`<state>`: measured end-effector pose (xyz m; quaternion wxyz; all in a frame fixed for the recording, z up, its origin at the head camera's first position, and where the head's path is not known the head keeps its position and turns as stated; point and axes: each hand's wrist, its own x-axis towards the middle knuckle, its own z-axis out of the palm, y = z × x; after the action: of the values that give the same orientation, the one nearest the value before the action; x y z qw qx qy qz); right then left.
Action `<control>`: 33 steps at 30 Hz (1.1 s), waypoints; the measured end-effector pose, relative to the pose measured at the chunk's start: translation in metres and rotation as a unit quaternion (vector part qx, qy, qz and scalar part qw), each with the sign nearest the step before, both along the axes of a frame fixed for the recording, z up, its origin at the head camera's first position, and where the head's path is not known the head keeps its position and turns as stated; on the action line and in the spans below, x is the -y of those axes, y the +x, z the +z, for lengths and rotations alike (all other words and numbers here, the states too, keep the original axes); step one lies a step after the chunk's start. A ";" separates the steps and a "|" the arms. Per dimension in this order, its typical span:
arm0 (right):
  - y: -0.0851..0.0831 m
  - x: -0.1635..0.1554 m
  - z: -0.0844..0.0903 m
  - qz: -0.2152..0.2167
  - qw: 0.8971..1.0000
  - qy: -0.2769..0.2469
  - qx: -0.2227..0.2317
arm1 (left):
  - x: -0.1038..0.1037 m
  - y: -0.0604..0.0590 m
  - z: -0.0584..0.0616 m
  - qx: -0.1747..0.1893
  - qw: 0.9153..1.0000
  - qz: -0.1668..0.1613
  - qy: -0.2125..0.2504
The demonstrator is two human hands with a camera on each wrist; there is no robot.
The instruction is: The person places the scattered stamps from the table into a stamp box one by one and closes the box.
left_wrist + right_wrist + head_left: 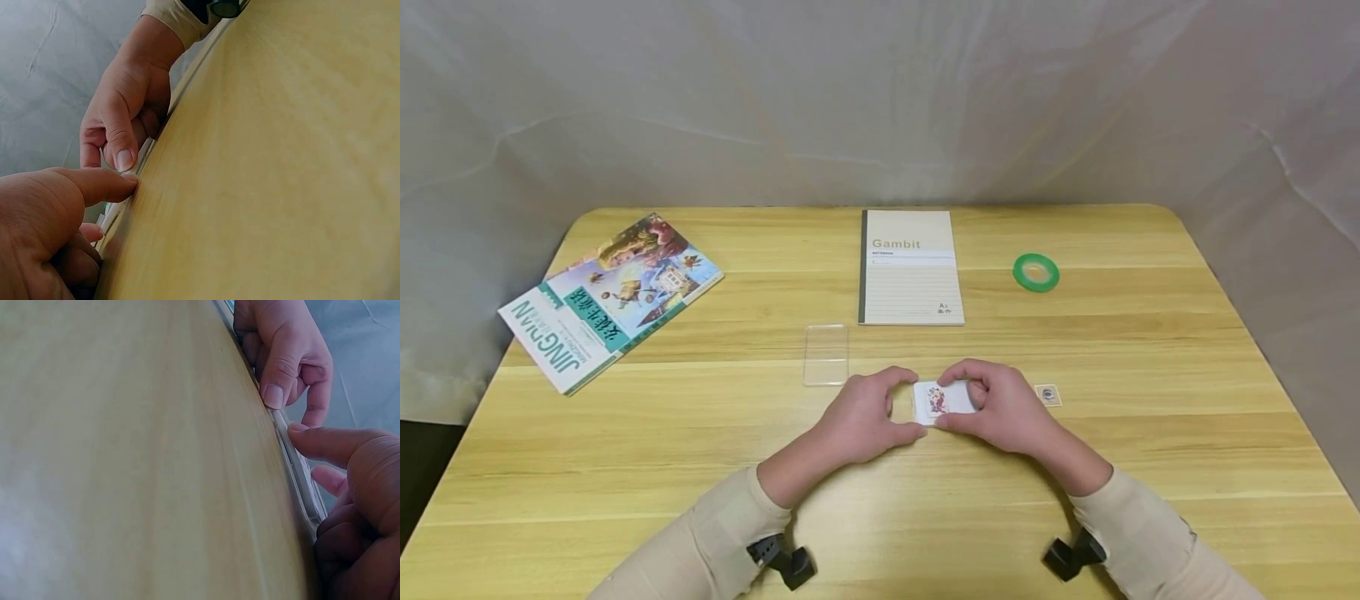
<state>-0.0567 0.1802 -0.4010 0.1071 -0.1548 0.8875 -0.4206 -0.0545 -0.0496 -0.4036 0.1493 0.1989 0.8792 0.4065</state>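
On the table in front of me lies a shallow clear plastic box (295, 478) holding white cards or stickers; a small colourful picture (937, 401) shows on top. My left hand (867, 418) grips its left end, thumb on the near edge and index finger on the far edge. From the right, my right hand (1000, 406) pinches the picture-topped white stack (958, 397) between thumb and index finger, across near and far edges. How many pieces it pinches cannot be told. A matching clear lid (826, 356) lies flat beyond my left hand.
Just right of my right hand lies a small square picture card (1048, 395). Farther back are a lined-cover notebook (912, 275) and a green tape roll (1036, 272). A colourful book (612, 304) lies angled at the left. A pale curtain (880, 100) hangs behind the table.
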 end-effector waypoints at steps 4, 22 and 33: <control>0.001 0.000 0.001 -0.003 1.000 -0.002 0.001 | 0.000 0.000 0.000 0.001 1.000 0.001 0.000; 0.009 -0.019 0.008 -0.028 0.999 -0.006 -0.019 | 0.000 0.000 0.001 0.009 1.000 0.007 -0.006; 0.013 -0.047 0.012 -0.048 0.998 0.017 -0.026 | 0.000 0.001 0.000 -0.001 1.000 0.006 0.000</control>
<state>-0.0440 0.2271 -0.3892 0.0663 -0.1216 0.9032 -0.4063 -0.0537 -0.0494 -0.4036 0.1460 0.1939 0.8805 0.4072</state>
